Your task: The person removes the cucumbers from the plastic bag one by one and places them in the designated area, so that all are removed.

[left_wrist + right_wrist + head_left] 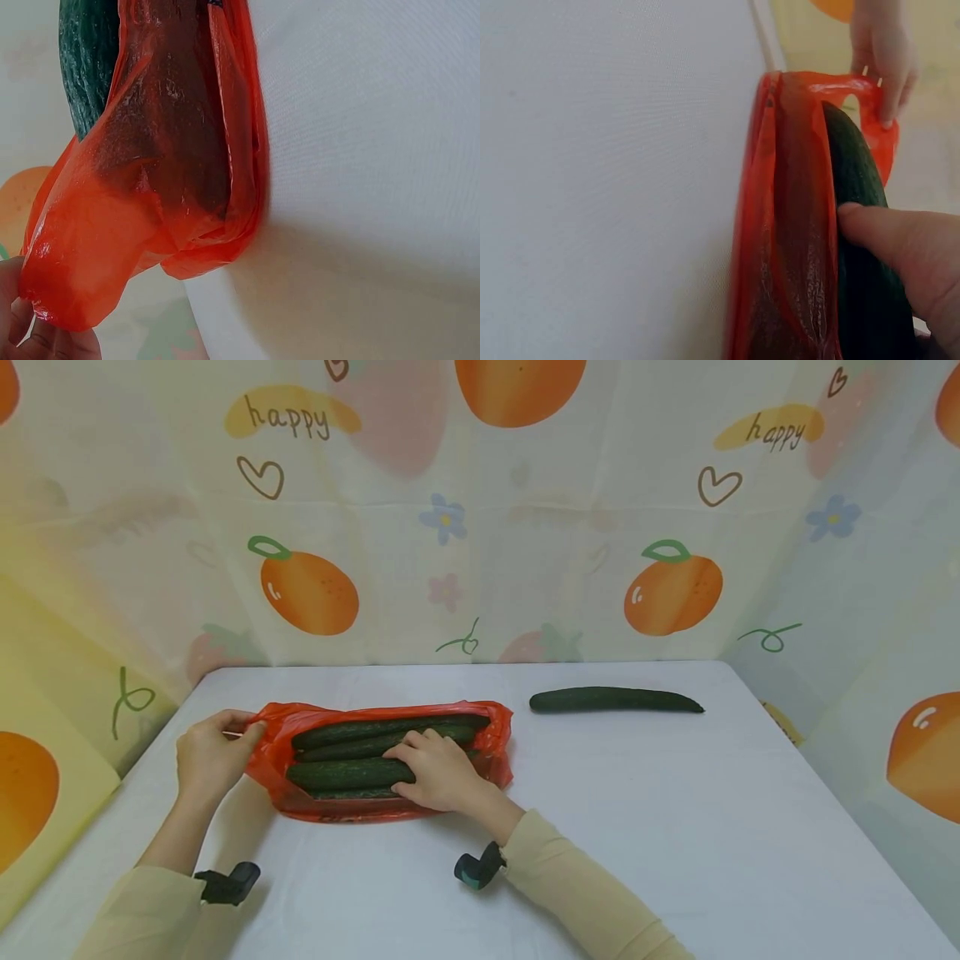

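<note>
A red plastic bag lies on its side on the table, its opening upward, with several dark green cucumbers lying lengthwise inside. My left hand pinches the left end of the bag between thumb and fingers and holds it up, as the left wrist view also shows at the bag's tip. My right hand grips the front upper cucumber near its right part, with the thumb along its near side. Part of that cucumber is hidden under the hand.
One more cucumber lies by itself at the back right of the white table. A fruit-printed cloth hangs behind the table and along its sides. Dark camera mounts sit on both wrists.
</note>
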Demonstrator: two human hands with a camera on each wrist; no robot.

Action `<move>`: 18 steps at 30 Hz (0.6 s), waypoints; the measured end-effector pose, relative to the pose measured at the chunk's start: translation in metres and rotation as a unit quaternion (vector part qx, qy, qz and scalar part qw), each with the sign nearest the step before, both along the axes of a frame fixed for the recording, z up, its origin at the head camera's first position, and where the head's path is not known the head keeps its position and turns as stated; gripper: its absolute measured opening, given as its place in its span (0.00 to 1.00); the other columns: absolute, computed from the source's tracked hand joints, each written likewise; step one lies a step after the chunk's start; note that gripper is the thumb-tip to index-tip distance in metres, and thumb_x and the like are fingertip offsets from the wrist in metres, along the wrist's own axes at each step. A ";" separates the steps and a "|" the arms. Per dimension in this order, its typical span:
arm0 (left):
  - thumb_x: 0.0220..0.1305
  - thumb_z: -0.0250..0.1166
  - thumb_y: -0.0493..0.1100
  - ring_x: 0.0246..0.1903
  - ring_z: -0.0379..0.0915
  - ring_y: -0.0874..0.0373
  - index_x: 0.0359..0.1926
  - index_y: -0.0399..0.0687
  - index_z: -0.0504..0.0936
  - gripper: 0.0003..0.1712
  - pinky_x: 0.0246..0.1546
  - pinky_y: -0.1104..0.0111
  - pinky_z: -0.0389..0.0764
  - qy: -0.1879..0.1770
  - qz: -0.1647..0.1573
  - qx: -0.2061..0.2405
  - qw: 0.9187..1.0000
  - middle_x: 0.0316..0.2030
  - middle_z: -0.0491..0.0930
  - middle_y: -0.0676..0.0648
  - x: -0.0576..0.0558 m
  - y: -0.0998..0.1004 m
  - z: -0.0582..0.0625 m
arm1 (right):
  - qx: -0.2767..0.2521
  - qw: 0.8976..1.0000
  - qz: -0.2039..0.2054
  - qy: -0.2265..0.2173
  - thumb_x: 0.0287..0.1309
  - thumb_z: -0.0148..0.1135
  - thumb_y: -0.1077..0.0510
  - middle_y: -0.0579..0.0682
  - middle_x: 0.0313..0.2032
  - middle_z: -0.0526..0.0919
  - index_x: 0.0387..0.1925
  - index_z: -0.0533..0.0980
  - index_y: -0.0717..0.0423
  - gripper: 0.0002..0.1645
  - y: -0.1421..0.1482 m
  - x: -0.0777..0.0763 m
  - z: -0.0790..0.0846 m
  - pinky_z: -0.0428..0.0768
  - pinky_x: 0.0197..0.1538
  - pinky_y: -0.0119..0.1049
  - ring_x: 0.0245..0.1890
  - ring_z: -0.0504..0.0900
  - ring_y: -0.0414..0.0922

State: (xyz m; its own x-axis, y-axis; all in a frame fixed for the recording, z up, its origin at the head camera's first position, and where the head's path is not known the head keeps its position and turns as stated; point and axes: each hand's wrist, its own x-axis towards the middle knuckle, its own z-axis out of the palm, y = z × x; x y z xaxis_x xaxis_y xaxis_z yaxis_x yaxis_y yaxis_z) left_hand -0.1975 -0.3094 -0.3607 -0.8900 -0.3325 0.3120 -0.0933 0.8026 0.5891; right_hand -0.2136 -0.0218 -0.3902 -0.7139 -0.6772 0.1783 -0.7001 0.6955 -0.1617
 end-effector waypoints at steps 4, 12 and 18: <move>0.60 0.58 0.47 0.25 0.70 0.66 0.40 0.40 0.82 0.16 0.27 0.66 0.66 -0.002 0.000 0.000 1.000 0.35 0.83 0.36 -0.001 0.000 0.000 | -0.006 1.000 0.002 0.001 0.54 0.61 0.45 0.44 0.49 0.76 0.54 0.74 0.42 0.25 -0.001 -0.001 -0.001 0.73 0.43 0.33 0.47 0.72 0.43; 0.60 0.58 0.47 0.28 0.76 0.53 0.40 0.39 0.82 0.16 0.27 0.66 0.67 0.000 -0.003 -0.004 1.000 0.35 0.82 0.36 -0.002 0.001 0.001 | -0.018 1.000 0.006 0.001 0.55 0.61 0.45 0.44 0.48 0.77 0.54 0.74 0.42 0.24 -0.002 -0.003 -0.002 0.73 0.43 0.33 0.46 0.72 0.43; 0.60 0.58 0.47 0.26 0.75 0.58 0.40 0.39 0.82 0.16 0.26 0.66 0.67 -0.003 -0.003 -0.001 1.000 0.35 0.82 0.36 -0.002 0.001 0.001 | -0.030 0.999 0.013 0.016 0.55 0.61 0.46 0.44 0.47 0.77 0.54 0.73 0.43 0.24 -0.002 -0.007 0.003 0.72 0.41 0.31 0.45 0.72 0.42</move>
State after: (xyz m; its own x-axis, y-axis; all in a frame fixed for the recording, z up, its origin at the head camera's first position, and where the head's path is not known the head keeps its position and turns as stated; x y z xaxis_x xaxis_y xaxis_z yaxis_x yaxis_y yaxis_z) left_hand -0.1991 -0.3082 -0.3592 -0.8941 -0.3265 0.3066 -0.0922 0.8041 0.5873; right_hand -0.2205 -0.0238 -0.3876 -0.6896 -0.6828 0.2414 -0.7231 0.6672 -0.1787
